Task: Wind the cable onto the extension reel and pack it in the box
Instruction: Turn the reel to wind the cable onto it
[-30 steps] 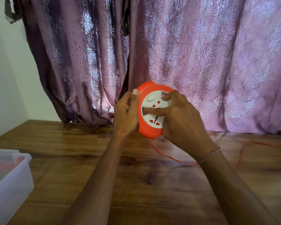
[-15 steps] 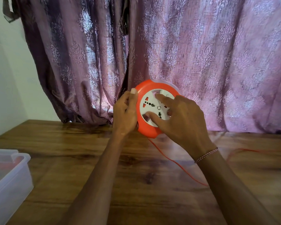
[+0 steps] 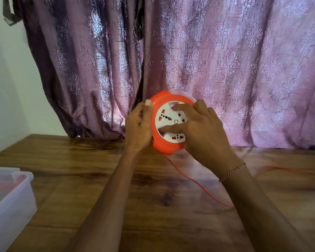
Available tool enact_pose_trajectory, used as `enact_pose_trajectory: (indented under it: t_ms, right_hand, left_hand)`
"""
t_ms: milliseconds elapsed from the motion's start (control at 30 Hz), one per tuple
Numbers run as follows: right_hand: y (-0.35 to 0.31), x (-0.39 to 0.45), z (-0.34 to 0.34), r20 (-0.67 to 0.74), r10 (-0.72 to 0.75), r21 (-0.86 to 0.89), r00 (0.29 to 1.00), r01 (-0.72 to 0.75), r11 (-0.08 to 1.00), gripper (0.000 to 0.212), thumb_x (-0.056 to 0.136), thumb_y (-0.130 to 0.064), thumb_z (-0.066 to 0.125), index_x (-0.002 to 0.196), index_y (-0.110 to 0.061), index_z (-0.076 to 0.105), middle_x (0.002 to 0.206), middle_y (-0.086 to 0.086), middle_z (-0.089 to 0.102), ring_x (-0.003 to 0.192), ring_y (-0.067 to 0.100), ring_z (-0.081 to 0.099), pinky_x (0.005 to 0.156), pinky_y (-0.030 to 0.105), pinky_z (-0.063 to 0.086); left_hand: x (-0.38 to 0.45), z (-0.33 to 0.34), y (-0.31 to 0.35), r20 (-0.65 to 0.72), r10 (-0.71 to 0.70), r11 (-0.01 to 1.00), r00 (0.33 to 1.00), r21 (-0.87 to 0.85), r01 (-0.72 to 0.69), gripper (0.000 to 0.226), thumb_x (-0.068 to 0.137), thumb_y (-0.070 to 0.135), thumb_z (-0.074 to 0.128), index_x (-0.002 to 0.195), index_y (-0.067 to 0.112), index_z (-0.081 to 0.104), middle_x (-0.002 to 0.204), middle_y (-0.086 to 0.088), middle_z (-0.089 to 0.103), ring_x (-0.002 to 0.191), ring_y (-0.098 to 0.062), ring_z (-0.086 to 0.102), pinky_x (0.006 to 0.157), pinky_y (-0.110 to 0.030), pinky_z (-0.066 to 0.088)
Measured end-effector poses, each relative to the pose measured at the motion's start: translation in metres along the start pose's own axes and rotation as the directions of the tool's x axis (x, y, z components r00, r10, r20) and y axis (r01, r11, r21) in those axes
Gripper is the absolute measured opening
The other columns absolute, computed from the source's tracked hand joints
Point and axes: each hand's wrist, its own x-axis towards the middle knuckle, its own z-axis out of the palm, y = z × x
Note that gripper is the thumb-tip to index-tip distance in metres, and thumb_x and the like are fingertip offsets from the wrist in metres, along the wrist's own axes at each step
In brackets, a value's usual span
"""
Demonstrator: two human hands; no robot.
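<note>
Above the wooden table [image 3: 98,179] I hold a round orange extension reel [image 3: 166,99] with a white socket face, tilted toward me. My left hand [image 3: 137,128] grips its left rim, with the thumb on the front edge. The fingertips of my right hand [image 3: 204,131] press on the white socket face. A thin orange cable [image 3: 198,186] drops from the bottom of the reel, runs across the table under my right forearm, and shows again at the far right. The clear plastic box [image 3: 13,200] stands at the lower left with something red inside.
A purple patterned curtain [image 3: 225,70] hangs right behind the reel along the table's back edge. A white wall [image 3: 5,88] is at the left. The box sits at the table's left edge.
The white socket face has turned under my right fingers, and my right hand has shifted around it. The loose cable on the table has changed its line. My left hand keeps its grip.
</note>
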Motion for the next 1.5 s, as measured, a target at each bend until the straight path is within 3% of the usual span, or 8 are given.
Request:
enact_pose_trajectory:
  t_ms: [67,333,500,633,800,1067,1167,1500]
  right_hand:
    - [-0.001,0.0,0.001,-0.015,0.017,-0.009,1.0,-0.018,1.0,0.038,0.079,-0.024,0.064,0.106,-0.05,0.069,0.13,0.002,0.056,0.102,0.032,0.041,0.073,0.043,0.039]
    - [-0.009,-0.002,-0.002,0.02,0.116,0.054,0.993,-0.117,0.992,0.047,0.073,-0.024,0.068,0.108,-0.055,0.066,0.121,0.006,0.056,0.093,0.034,0.05,0.075,0.043,0.044]
    - [-0.009,-0.002,-0.005,0.083,0.165,0.1,0.983,-0.173,0.98,0.059,0.072,-0.038,0.027,0.117,-0.056,0.061,0.118,0.008,0.051,0.096,0.033,0.051,0.08,0.043,0.048]
    - [-0.006,-0.001,0.0,0.042,0.259,0.213,0.965,-0.262,0.941,0.058,0.076,-0.05,0.06,0.133,-0.049,0.051,0.099,0.011,0.054,0.093,0.032,0.056,0.081,0.042,0.051]
    - [-0.007,0.003,0.0,-0.057,0.4,0.24,0.915,-0.377,0.895,0.07,0.073,-0.075,0.053,0.127,-0.032,0.063,0.082,0.003,0.073,0.081,0.027,0.068,0.075,0.037,0.053]
    - [0.006,0.002,-0.008,-0.042,0.128,0.282,0.991,-0.111,0.953,0.029,0.086,-0.024,0.065,0.114,-0.024,0.072,0.116,0.006,0.062,0.102,0.029,0.049,0.083,0.045,0.047]
    - [0.007,0.002,-0.011,0.089,0.063,0.248,0.994,-0.084,0.965,0.048,0.08,-0.008,0.056,0.115,-0.037,0.071,0.132,0.006,0.053,0.109,0.032,0.041,0.091,0.042,0.044]
    - [0.003,0.001,-0.011,0.114,0.061,0.128,0.992,-0.075,0.989,0.052,0.082,-0.012,0.054,0.114,-0.051,0.067,0.136,0.002,0.053,0.105,0.033,0.044,0.085,0.048,0.047]
  left_hand:
    - [0.0,0.0,0.0,0.004,0.001,1.0,1.0,0.008,-0.001,0.058,0.096,0.061,0.044,0.079,0.007,0.054,0.078,-0.023,0.064,0.074,-0.037,0.063,0.07,-0.057,0.052]
    - [-0.002,0.002,0.002,0.032,0.013,1.0,0.999,0.026,-0.014,0.056,0.1,0.055,0.045,0.074,0.006,0.048,0.07,-0.022,0.058,0.066,-0.018,0.053,0.064,-0.052,0.05]
    - [-0.001,0.002,0.0,0.031,0.015,0.998,0.999,0.054,-0.017,0.048,0.103,0.05,0.045,0.069,0.017,0.047,0.061,0.002,0.053,0.06,-0.012,0.051,0.058,-0.041,0.047]
    - [-0.001,0.003,0.001,0.015,-0.011,1.0,1.0,0.002,0.011,0.044,0.1,0.054,0.044,0.068,0.024,0.044,0.058,0.01,0.048,0.058,-0.009,0.044,0.058,-0.036,0.04]
    - [-0.001,0.005,0.005,0.022,-0.001,1.0,1.0,-0.017,0.002,0.047,0.097,0.057,0.043,0.07,0.019,0.044,0.064,0.001,0.05,0.062,-0.013,0.046,0.06,-0.039,0.043]
    - [-0.002,0.005,0.004,0.027,0.004,1.0,1.0,-0.007,-0.004,0.047,0.102,0.047,0.042,0.07,0.014,0.043,0.065,-0.002,0.05,0.064,-0.014,0.046,0.063,-0.044,0.044]
    - [-0.002,0.004,0.003,0.033,0.011,1.0,0.999,0.004,-0.011,0.053,0.101,0.05,0.042,0.074,0.005,0.046,0.068,-0.009,0.053,0.067,-0.017,0.049,0.066,-0.048,0.047]
    - [-0.001,0.004,0.001,0.012,0.006,1.0,1.0,0.018,-0.006,0.04,0.102,0.047,0.045,0.067,0.027,0.047,0.06,0.013,0.054,0.06,-0.005,0.049,0.06,-0.03,0.045]
